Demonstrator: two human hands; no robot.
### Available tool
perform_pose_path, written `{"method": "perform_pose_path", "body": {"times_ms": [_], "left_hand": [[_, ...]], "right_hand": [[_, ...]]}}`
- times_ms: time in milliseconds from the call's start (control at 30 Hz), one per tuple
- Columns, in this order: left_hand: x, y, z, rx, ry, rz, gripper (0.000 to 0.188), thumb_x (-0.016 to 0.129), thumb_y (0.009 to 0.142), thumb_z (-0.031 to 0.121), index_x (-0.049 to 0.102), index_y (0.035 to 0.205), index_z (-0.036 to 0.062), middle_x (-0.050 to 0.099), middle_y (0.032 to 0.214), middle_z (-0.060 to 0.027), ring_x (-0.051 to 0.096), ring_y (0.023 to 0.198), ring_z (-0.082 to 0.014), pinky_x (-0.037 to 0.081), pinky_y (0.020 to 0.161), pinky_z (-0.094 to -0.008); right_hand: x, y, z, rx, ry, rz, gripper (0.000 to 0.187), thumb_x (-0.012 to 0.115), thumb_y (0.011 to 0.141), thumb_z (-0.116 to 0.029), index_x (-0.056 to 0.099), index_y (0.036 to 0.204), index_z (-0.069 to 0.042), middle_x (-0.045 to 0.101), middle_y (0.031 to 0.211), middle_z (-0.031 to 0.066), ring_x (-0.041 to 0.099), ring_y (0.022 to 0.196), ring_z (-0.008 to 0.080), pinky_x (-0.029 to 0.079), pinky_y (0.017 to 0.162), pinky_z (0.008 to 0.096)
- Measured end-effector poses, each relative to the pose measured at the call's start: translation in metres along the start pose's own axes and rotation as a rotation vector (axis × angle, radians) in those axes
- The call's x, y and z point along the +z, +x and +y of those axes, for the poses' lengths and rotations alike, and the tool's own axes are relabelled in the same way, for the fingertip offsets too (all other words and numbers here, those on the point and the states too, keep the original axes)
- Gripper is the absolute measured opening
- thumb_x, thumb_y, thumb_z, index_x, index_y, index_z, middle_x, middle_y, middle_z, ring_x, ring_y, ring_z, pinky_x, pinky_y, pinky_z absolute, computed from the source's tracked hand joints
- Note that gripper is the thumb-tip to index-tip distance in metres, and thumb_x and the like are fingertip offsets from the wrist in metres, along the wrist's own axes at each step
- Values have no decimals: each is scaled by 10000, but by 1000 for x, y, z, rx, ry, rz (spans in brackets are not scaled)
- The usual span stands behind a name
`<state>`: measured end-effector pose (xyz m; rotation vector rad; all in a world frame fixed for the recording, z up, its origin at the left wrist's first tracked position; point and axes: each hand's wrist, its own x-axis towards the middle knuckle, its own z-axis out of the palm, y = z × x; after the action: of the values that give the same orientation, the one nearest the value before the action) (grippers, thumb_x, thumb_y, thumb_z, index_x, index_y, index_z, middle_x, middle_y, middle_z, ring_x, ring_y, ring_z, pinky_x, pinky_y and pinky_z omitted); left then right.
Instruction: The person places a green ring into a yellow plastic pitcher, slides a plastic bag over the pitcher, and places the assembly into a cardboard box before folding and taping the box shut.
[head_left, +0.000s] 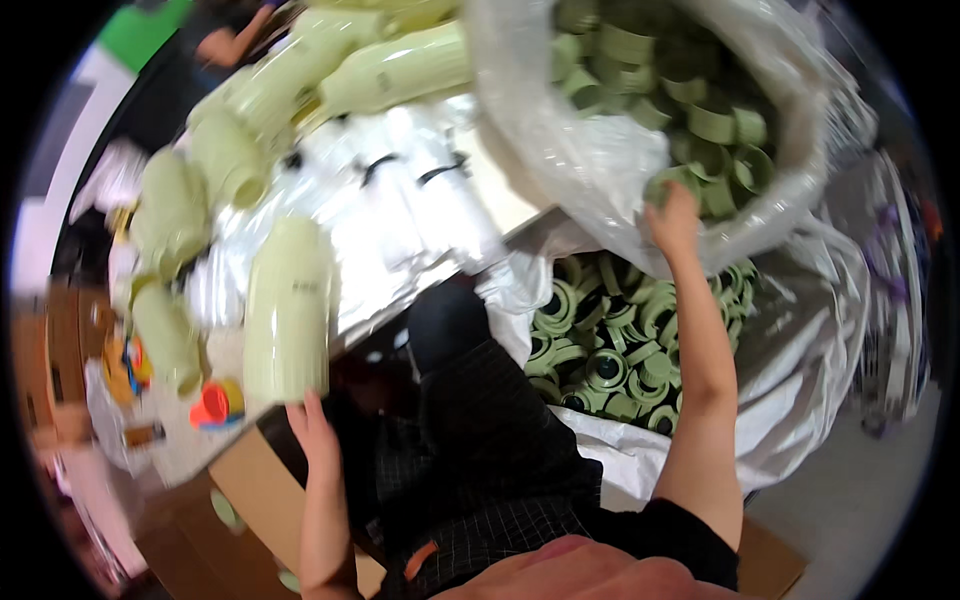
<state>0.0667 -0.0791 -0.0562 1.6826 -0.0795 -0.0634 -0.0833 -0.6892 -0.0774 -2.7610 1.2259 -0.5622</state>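
My left hand [315,425] grips the lower end of a pale green bottle-shaped shell [288,310], which stands out over the table's near edge. My right hand [674,212] reaches over the rim of a clear plastic bag [510,110], with its fingers closed on a green cup-shaped cap [668,184]. Many similar green caps [712,122] fill that bag. Below my right forearm, a white sack [800,420] holds many green lids with dark centres [606,370].
More pale green bottles [400,70] lie along the table's far and left sides. Clear-wrapped packs with black bands [415,185] cover its middle. An orange-red tape roll [217,402] is at the left, above a cardboard box [255,490]. Another person's arm [228,45] shows far left.
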Motion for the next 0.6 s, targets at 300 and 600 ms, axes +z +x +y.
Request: {"method": "perform_pose_path", "body": {"times_ms": [300,600], "left_hand": [[27,-15,48,101,258,-76,485,655,940,158,492,1349,-47,607,1289,-150,539,1231,-231,390,1060,-352],[14,0,48,-43,-504,121,365,489,1049,180,504,1338,-42,606,1294,-138,587,1175,-211,448,1023,-369]], "right_hand": [[-55,-206,-121,284,1573,-860,584,496,1007,-460,474,1423,-52,501,1437,126,464,1331,279,342,1127,415],[-77,-236,-193,-375,728,-254,704,699,859,-346,439,1406,11,476,1387,221,478,1255,392,378,1080,462]]}}
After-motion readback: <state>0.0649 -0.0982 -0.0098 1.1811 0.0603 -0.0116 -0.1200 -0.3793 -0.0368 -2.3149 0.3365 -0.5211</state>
